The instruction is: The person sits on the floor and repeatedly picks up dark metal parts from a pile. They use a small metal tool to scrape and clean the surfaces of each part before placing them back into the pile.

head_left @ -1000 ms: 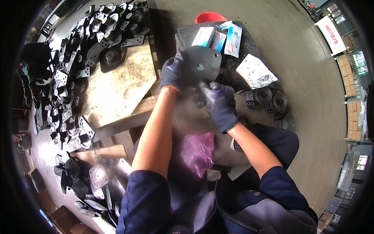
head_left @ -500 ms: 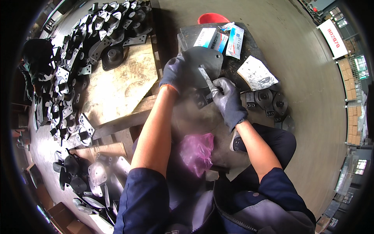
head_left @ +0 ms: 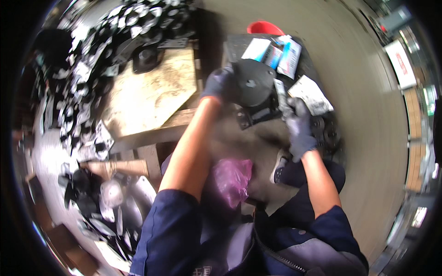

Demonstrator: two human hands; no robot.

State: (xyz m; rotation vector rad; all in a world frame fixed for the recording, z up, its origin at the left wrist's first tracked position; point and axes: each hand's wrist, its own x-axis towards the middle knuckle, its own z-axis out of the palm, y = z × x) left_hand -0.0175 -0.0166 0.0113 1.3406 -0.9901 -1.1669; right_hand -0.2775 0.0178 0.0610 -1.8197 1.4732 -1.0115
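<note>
My left hand [head_left: 218, 84], in a dark glove, is closed on the edge of a dark, roundish metal plate [head_left: 254, 91]. The plate has a hole near its rim and a light spot near its middle. In my right hand [head_left: 300, 124], also gloved, is a narrow, flat, light-grey strip [head_left: 280, 90], its upper end close beside the plate's right edge; I cannot tell whether they touch. Motion blurs both hands. Under the plate, a black metal part [head_left: 245, 120] shows on the black bench [head_left: 235, 45].
Blue-and-white boxes [head_left: 289, 57] and a stained white sheet [head_left: 311, 95] lie on the bench. A red tub [head_left: 265, 28] stands behind it. To the left, metal brackets [head_left: 146, 60] crowd a wooden board [head_left: 161, 92]. A pink plastic bag [head_left: 233, 181] is near my lap.
The strip, earlier across the plate's face, now stands at its right edge, and my right hand has moved right and down. The plate looks darker and differently angled. The whole view has shifted.
</note>
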